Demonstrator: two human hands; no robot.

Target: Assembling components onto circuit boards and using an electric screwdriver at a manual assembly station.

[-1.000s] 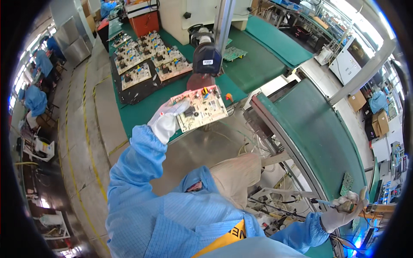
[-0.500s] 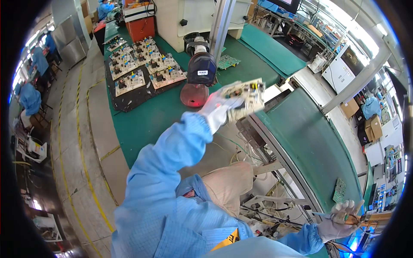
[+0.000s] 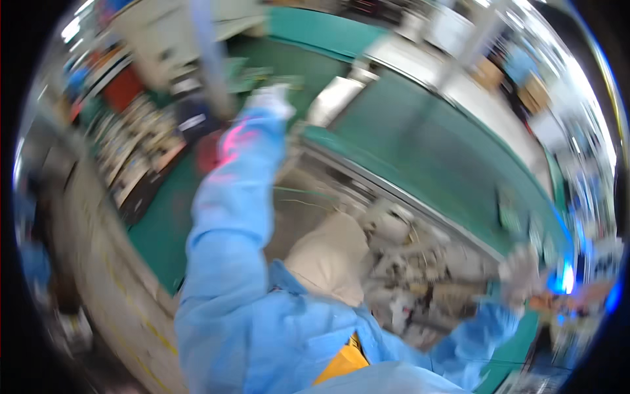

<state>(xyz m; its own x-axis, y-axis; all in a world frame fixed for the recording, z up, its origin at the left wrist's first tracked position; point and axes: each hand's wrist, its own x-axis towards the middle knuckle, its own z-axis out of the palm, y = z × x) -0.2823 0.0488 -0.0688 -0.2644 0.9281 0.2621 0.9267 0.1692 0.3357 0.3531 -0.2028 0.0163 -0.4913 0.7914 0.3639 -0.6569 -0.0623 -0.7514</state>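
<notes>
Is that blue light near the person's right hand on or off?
On. The blue light has a bright, whitish middle and a blue glow around it, near the blurred right hand.

Honestly, can't read a single word or number here, motion blur ate it all. Closest thing to text is a white label (image 3: 193, 122) around 10 o'clock, stuck on a dark housing (image 3: 195, 107), just a pale smear. Down at 6 o'clock there's a yellow sash (image 3: 342, 366) on the blue smock (image 3: 282, 348), with black marking near its top, also illegible.
</notes>
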